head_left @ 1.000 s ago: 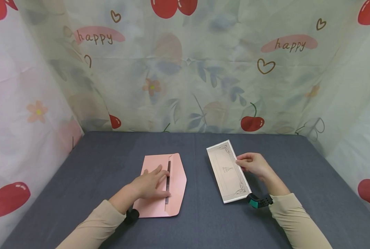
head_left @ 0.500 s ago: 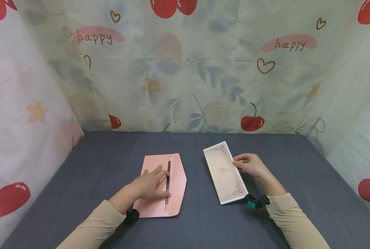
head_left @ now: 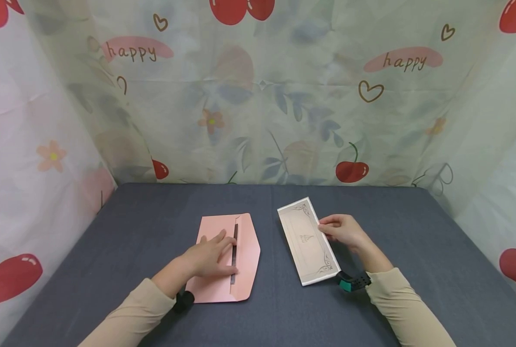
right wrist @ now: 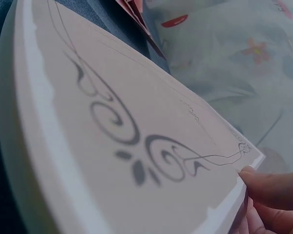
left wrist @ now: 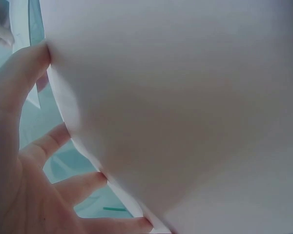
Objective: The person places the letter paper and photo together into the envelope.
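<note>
left hand (head_left: 207,258): fingers are spreading well apart, gripping nothing; fingertips and thumb are touching the envelope (head_left: 247,260) at its dark strip (head_left: 235,231).
envelope: is lying on the table (head_left: 271,318) under that hand, left of centre; its flap (head_left: 252,241) is pointing right, unfolded.
strip: is running lengthwise beside the flap, the fingers partly covering it.
right hand (head_left: 344,232): is pinching the card (head_left: 308,241) by its right edge, thumb on the printed face, other fingers curling behind.
card: is slanting right of the envelope, apart from it, its far end leaning left; scrollwork is showing at two corners. Whether its lower edge is touching the table, cannot tell.
wristbands: one dark band (head_left: 353,282) is sitting at the right wrist, another (head_left: 183,302) at the left.
curtain (head_left: 262,120): is hanging behind, carrying cherries, hearts and "happy".
</note>
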Tool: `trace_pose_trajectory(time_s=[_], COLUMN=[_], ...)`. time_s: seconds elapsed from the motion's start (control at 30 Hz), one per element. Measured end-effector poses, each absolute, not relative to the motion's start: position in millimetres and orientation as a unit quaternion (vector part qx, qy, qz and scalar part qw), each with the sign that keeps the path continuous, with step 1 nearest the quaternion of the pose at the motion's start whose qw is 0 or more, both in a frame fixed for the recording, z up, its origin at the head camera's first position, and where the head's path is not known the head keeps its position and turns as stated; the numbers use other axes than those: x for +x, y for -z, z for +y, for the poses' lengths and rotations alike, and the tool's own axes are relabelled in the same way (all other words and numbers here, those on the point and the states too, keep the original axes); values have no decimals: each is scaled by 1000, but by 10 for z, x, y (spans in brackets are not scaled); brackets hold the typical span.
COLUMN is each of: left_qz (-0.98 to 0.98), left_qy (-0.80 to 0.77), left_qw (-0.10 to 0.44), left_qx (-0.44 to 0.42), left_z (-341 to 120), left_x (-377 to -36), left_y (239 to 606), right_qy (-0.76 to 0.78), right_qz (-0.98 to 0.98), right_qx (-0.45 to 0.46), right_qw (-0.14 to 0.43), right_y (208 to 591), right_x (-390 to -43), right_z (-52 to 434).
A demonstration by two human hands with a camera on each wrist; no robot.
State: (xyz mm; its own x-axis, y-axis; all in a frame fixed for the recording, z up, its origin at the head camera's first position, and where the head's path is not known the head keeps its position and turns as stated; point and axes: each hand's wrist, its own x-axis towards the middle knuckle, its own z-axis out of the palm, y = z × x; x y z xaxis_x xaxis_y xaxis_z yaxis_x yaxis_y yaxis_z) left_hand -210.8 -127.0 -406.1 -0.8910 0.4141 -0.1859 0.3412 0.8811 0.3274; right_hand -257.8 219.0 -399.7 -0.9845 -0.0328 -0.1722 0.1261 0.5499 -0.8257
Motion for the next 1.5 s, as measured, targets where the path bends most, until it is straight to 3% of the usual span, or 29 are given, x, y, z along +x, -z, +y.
trace_pose_trajectory(time_s=[1.5], left_qz=[962], left_qy=[-148], left_qw=[129], left_qx=[190], left_z=[-1258], left_x=[-2093], left_y=[4034], right_qy=[507], right_qz=[856], right_qx=[21], right_qw=[99], right_y=[4119], right_x=[-2600], right_z=[1846])
